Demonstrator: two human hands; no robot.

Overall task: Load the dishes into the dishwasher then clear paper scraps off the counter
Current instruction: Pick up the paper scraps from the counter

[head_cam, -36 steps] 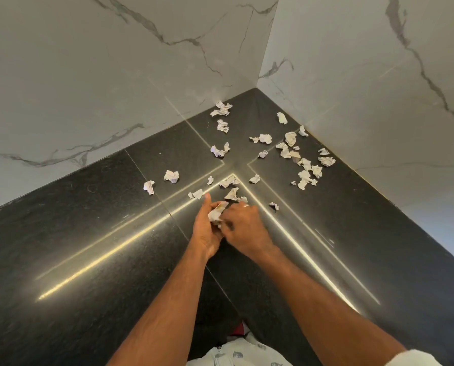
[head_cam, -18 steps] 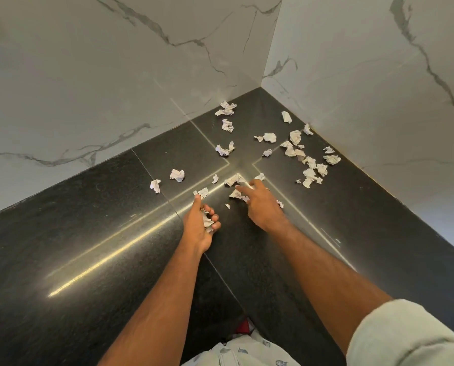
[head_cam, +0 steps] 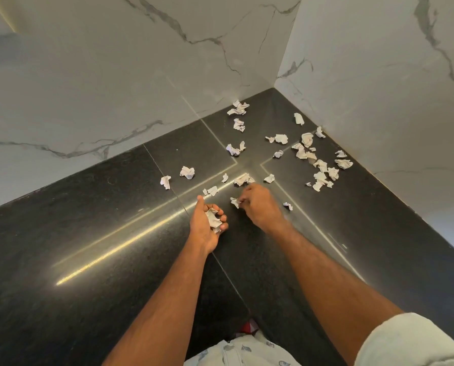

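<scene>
Left hand (head_cam: 207, 223) palm-up, grip cupping crumpled scraps (head_cam: 213, 219), right hand (head_cam: 257, 204) palm-down, grip pinching one scrap (head_cam: 235, 202)

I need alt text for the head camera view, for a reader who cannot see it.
A person's right hand pinches a paper scrap above a black counter, while the left hand holds gathered scraps. More crumpled scraps lie scattered toward the marble-walled corner.

Left hand (head_cam: 206, 225): your curled fingers hide most of the scraps (head_cam: 213, 220) you hold.
Sleeve (head_cam: 410, 342): cut off at the near right.
</scene>
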